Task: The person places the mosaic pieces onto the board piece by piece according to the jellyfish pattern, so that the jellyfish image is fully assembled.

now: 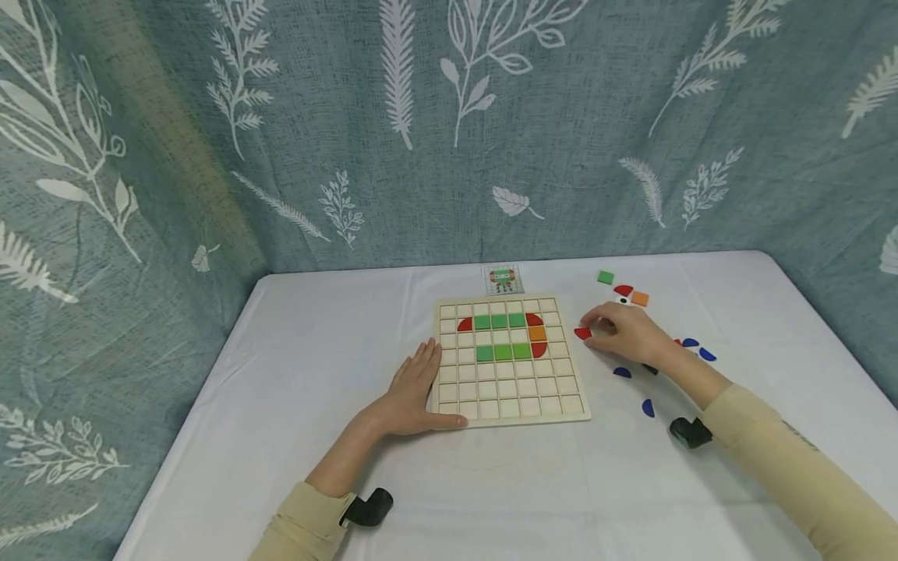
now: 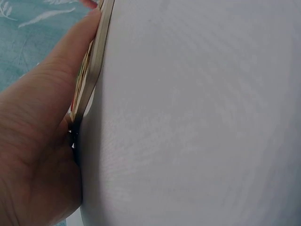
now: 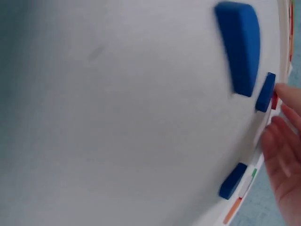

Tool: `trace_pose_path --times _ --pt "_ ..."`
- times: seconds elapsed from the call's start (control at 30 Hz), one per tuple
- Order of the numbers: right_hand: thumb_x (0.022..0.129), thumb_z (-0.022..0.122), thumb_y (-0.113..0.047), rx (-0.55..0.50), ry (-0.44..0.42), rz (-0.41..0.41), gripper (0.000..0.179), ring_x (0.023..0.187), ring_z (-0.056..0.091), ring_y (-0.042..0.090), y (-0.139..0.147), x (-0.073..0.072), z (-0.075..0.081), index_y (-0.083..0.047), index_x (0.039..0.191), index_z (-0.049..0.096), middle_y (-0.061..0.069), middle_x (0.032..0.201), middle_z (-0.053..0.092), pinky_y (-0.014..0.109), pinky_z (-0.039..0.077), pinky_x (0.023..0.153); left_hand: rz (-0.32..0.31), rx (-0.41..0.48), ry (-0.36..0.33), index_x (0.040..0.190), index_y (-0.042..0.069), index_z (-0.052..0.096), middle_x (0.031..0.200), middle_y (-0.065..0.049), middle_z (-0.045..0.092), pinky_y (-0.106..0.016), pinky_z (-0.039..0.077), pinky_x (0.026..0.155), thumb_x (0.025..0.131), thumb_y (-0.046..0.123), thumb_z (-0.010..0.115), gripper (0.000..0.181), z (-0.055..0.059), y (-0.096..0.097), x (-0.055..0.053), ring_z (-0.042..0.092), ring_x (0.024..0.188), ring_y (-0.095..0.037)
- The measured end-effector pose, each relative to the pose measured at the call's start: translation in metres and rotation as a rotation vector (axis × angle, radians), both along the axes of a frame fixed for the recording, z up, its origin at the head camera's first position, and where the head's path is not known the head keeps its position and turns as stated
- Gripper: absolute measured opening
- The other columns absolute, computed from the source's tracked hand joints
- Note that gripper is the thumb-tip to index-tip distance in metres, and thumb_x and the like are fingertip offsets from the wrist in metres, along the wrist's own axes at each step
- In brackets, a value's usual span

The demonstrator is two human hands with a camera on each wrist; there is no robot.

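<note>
A pale wooden grid board [image 1: 507, 387] lies on the table. It bears two rows of green squares [image 1: 499, 321], red quarter-round pieces [image 1: 539, 350] and an orange square [image 1: 537, 333]. My left hand [image 1: 412, 389] rests along the board's left edge, fingers extended, thumb on the front corner; in the left wrist view the thumb [image 2: 61, 59] meets the board's side [image 2: 96, 56]. Just right of the board, my right hand [image 1: 624, 331] pinches a red quarter-round piece [image 1: 583, 333] between thumb and fingertips. That piece [image 3: 275, 100] is partly hidden by fingers in the right wrist view.
Behind the board lies a small pattern card [image 1: 503, 279]. Loose pieces surround the right hand: a green square [image 1: 606, 276], a red piece [image 1: 623, 290], an orange square [image 1: 640, 298], a white piece with a black dot [image 1: 623, 301] and several blue half-rounds [image 1: 648, 407].
</note>
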State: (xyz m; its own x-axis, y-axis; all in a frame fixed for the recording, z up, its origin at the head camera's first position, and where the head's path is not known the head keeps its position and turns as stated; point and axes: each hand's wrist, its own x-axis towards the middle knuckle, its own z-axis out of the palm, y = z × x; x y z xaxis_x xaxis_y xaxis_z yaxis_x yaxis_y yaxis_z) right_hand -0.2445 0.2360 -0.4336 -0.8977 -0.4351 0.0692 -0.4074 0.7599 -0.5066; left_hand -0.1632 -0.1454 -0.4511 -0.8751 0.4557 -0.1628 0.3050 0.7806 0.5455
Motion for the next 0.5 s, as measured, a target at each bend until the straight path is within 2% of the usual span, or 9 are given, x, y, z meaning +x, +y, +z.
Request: trace_pose_path --times 0.07,0.17,0.3,0.4,0.5 --pt "0.088 0.073 -0.011 -0.023 -0.001 0.019 0.025 0.092 0.059 0.024 0.001 0.001 -0.001 -0.005 0.111 0.070 0.009 0.105 0.067 0.042 0.051 0.082 0.002 -0.003 -0.006 0.154 -0.001 -0.002 0.162 -0.014 -0.008 -0.047 -0.002 0.118 0.078 0.057 0.075 0.123 0.000 0.000 0.000 -0.011 0.148 -0.026" --pt "0.089 0.072 -0.011 -0.072 -0.008 0.003 0.023 0.092 0.061 0.023 -0.002 0.001 -0.002 -0.005 0.111 0.071 0.009 0.104 0.068 0.043 0.052 0.083 0.000 -0.008 -0.008 0.154 0.000 -0.003 0.162 -0.013 -0.009 -0.046 -0.002 0.118 0.078 0.058 0.074 0.123 0.000 0.000 0.000 -0.012 0.148 -0.024" --pt "0.088 0.074 -0.016 -0.193 -0.037 -0.027 0.022 0.093 0.064 0.023 -0.023 0.004 0.001 -0.007 0.108 0.071 0.007 0.101 0.069 0.041 0.054 0.083 0.002 -0.005 -0.007 0.154 -0.001 -0.002 0.162 -0.014 -0.009 -0.047 -0.002 0.118 0.078 0.058 0.075 0.123 0.000 0.000 0.000 -0.011 0.148 -0.025" --pt "0.087 0.075 -0.016 -0.271 -0.073 0.020 0.020 0.091 0.065 0.022 -0.050 0.007 0.005 -0.008 0.105 0.071 0.005 0.097 0.069 0.038 0.055 0.081 0.004 -0.004 -0.005 0.154 -0.001 -0.002 0.162 -0.014 -0.008 -0.048 -0.002 0.118 0.078 0.057 0.075 0.123 0.000 0.000 0.001 -0.010 0.148 -0.026" --pt "0.087 0.076 -0.015 -0.291 -0.100 0.102 0.016 0.090 0.065 0.018 -0.082 0.012 0.006 -0.010 0.100 0.071 0.001 0.095 0.069 0.033 0.055 0.080 0.001 -0.004 -0.001 0.154 -0.001 -0.001 0.162 -0.015 -0.007 -0.048 -0.001 0.118 0.078 0.057 0.074 0.122 -0.001 0.000 0.000 -0.010 0.148 -0.027"
